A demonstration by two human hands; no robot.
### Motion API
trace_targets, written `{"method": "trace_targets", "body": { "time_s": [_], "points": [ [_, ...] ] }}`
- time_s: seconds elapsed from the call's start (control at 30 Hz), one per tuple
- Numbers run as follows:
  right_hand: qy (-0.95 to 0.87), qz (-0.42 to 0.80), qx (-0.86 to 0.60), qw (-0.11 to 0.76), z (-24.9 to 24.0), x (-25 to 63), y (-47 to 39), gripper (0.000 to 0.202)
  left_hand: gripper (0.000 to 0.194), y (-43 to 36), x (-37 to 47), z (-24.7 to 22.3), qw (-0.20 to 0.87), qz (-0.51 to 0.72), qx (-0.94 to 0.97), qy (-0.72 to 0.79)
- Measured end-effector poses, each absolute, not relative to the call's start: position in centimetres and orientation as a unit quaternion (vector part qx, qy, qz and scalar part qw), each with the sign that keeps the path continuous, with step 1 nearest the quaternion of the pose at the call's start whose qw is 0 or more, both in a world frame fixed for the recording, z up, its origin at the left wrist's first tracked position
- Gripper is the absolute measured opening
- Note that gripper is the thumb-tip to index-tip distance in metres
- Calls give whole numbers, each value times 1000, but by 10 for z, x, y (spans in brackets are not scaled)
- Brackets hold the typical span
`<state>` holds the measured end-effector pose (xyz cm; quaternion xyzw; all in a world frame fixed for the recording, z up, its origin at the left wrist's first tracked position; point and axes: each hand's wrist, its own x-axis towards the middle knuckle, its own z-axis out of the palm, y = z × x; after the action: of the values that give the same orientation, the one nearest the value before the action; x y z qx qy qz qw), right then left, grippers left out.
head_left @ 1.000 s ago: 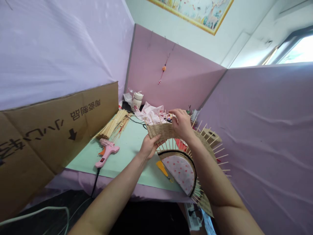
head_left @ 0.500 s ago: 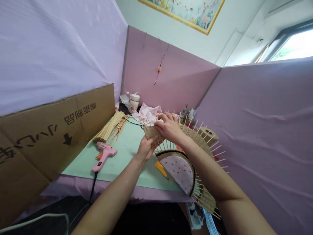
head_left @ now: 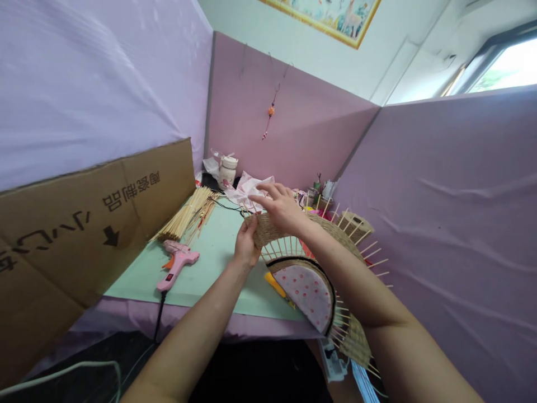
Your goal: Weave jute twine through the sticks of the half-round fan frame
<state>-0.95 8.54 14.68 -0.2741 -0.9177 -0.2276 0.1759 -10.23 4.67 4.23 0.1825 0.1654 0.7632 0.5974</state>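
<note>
Left hand [head_left: 247, 242] grips woven fan [head_left: 308, 288] at left end; right hand [head_left: 280, 208], spread wide, overlaps upper edge; fan extends past table [head_left: 213, 266] edge.

Pale panel [head_left: 305, 292] with red spots

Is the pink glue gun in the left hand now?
No, the pink glue gun lies on the green mat, while the left hand holds the woven band near its end.
</note>
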Motion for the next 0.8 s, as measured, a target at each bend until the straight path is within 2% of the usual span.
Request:
{"method": "trace_targets", "body": {
  "time_s": [0.13,0.3,0.53,0.7,0.8],
  "points": [
    [-942,-244,-209,95,159,-23,97,20,34,47,-102,38,579,776,176,178],
    [-947,-236,-205,81,166,-20,113,15,36,52,-99,32,563,788,168,186],
    [-953,-192,-186,145,152,-16,112,31,46,54,-104,30,555,784,178,213],
    [-955,-202,-160,145,146,1,89,21,43,53,-106,32,520,797,203,230],
    [-933,-211,-245,156,135,13,63,11,40,54,-107,32,492,805,215,253]
  ]
}}
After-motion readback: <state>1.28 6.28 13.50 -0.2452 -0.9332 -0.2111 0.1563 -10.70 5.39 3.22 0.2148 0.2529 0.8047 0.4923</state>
